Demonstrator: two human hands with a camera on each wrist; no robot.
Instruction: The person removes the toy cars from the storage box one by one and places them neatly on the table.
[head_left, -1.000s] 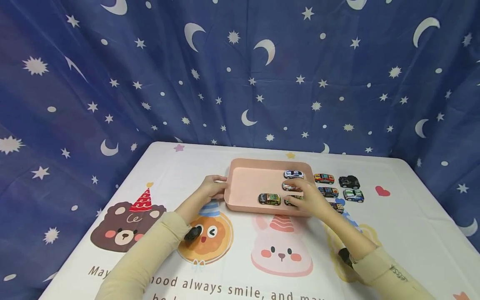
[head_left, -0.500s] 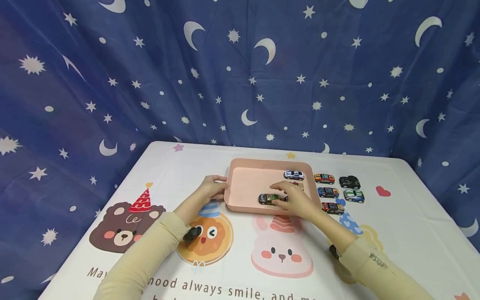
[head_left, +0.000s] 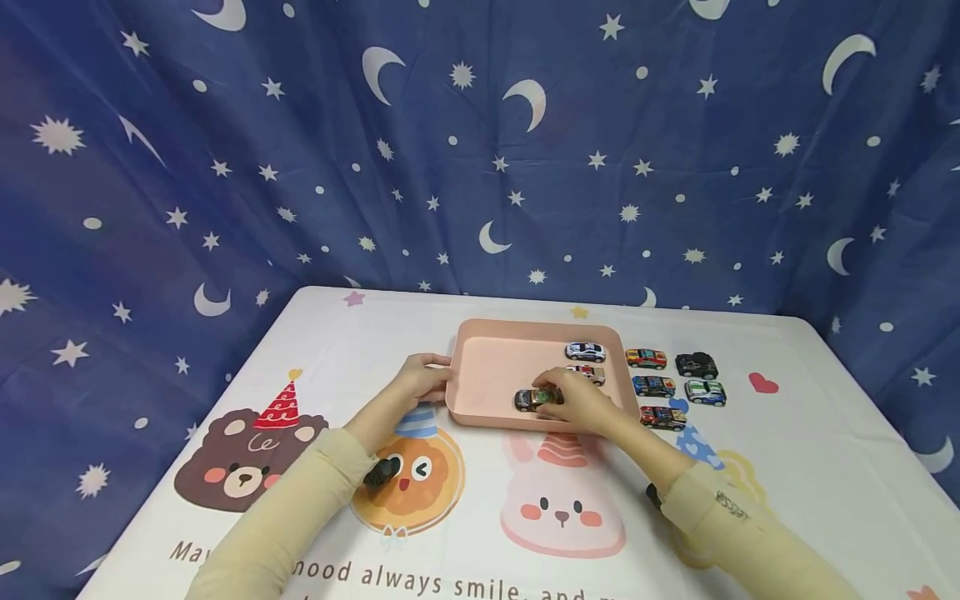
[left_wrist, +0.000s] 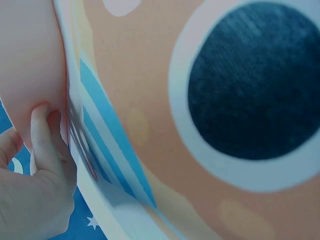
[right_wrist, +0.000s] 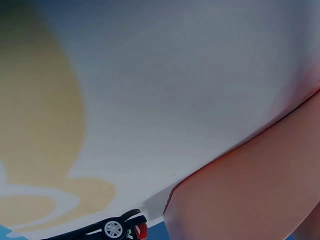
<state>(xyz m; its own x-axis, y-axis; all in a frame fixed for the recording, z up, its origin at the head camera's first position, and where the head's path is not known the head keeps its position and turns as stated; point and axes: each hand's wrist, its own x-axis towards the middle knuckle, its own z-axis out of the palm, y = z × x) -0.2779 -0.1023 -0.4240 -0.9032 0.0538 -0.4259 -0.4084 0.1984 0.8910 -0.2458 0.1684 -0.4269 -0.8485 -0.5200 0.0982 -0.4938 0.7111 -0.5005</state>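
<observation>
A pink rectangular tray (head_left: 487, 326) lies on the table. My left hand (head_left: 424, 377) holds its left wall; in the left wrist view, fingertips (left_wrist: 41, 107) press against the outer side of that wall. Inside the tray's front part, my right hand (head_left: 579, 402) grips a dark toy car (head_left: 527, 401) with green and orange markings, fingers on its far side and thumb on its near side. A white toy car (head_left: 585, 352) and a red-and-white toy car (head_left: 588, 373) stand behind it along the tray's right side. The right wrist view shows the tray's outer wall (right_wrist: 245, 195) but no fingers.
Right of the tray, toy cars stand in two columns: red-yellow (head_left: 646, 358), blue (head_left: 653, 386), red-and-dark (head_left: 663, 417), black (head_left: 696, 365) and white-green (head_left: 705, 392). A printed cloth (head_left: 810, 467) covers the table; a blue starry curtain (head_left: 480, 167) hangs behind.
My right hand has moved left within the tray, from the cars at the right side to the dark green-marked car, and its fingers have closed around it. My left hand stays at the tray.
</observation>
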